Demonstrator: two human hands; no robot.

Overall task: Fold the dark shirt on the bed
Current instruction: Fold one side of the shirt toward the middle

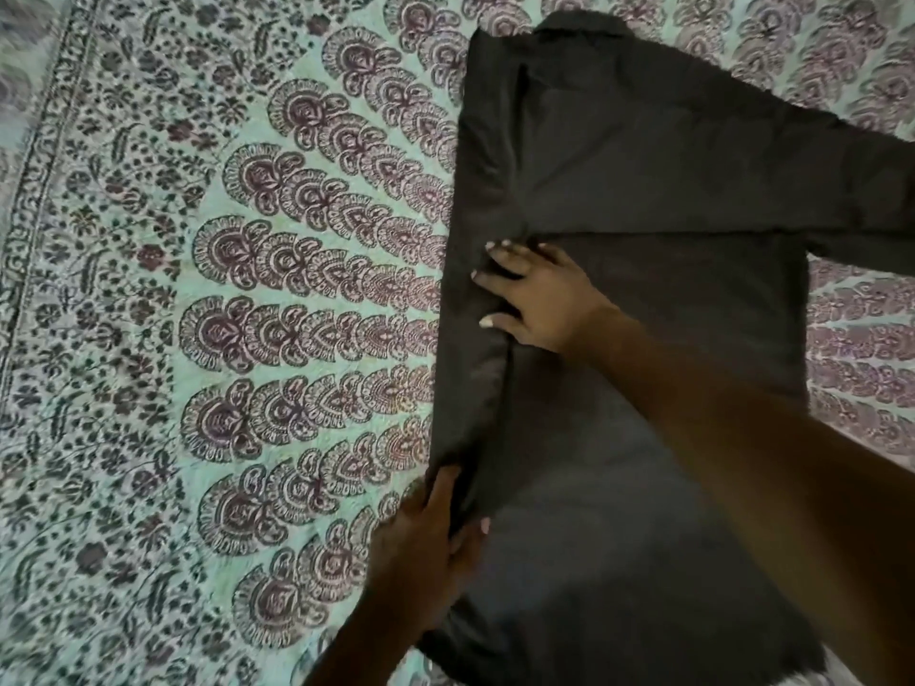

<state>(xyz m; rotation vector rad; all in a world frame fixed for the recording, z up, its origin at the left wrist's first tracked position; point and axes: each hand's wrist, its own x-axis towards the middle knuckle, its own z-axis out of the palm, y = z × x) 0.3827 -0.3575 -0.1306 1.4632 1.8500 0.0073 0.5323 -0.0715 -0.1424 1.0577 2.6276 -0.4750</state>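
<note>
The dark shirt lies flat on the bed, collar at the top, its left side folded inward into a long strip. One sleeve stretches off to the right edge. My right hand presses on the shirt's middle, fingers spread toward the folded strip. My left hand grips the folded strip near the lower left hem, thumb over the fabric and fingers under the edge.
The bed is covered by a mint-green sheet printed with maroon paisley fans and a floral border along the left. A wide stretch of sheet lies to the left of the shirt, a narrower band to its right.
</note>
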